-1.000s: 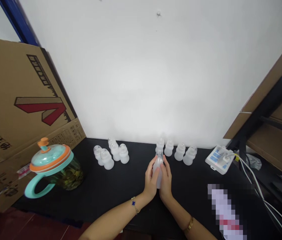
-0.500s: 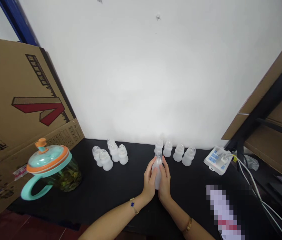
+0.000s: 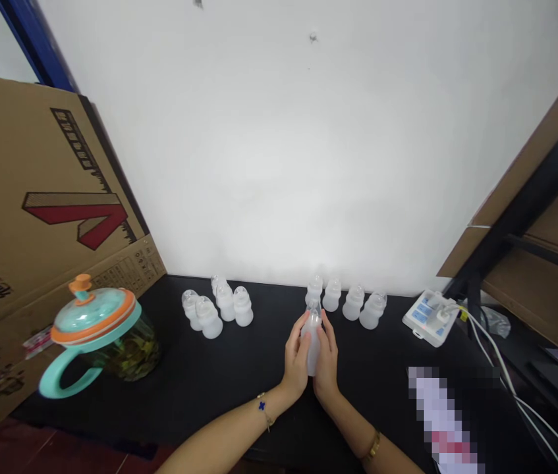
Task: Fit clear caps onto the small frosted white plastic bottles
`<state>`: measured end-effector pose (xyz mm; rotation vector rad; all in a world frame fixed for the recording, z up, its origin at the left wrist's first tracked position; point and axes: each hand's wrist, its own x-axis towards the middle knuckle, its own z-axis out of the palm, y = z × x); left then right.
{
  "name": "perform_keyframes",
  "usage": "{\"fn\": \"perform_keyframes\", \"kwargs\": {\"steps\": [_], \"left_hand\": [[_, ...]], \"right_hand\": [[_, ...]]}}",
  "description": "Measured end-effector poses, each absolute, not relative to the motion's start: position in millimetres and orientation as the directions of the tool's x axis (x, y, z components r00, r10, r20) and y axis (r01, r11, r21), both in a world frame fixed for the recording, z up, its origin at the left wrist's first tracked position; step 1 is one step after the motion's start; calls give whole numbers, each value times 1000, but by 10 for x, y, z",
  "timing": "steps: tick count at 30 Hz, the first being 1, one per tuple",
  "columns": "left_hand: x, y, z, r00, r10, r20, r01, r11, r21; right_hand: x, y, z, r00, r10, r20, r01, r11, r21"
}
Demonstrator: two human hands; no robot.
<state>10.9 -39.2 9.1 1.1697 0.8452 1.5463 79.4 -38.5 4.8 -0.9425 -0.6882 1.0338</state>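
My left hand (image 3: 296, 365) and my right hand (image 3: 327, 362) press from both sides on an upright frosted baby bottle (image 3: 313, 345), its clear teat top showing above my fingers. Several similar bottles stand in two groups beyond my hands. One group (image 3: 243, 307) is to the left, and the other (image 3: 354, 303) is straight ahead and to the right, close to the wall. The held bottle's lower part is partly hidden by my fingers.
A glass jar of leaves (image 3: 125, 349) with a teal and orange lid and handle stands on the black tabletop (image 3: 253, 388) at left, before a cardboard box (image 3: 46, 164). A white power strip (image 3: 429, 318) with cables lies at right, near a pixelated patch (image 3: 441, 415).
My hands stay on the bottle with little movement. The whole scene shifts slightly as my head moves.
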Motion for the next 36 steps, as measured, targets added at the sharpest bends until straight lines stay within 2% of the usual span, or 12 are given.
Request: {"fn": "perform_keyframes", "kwargs": {"steps": [36], "left_hand": [[128,-373,42,-98,955,279,-285,-295,912]], "right_hand": [[810,-341,-30,371,925,83,-354,223,-908]]}}
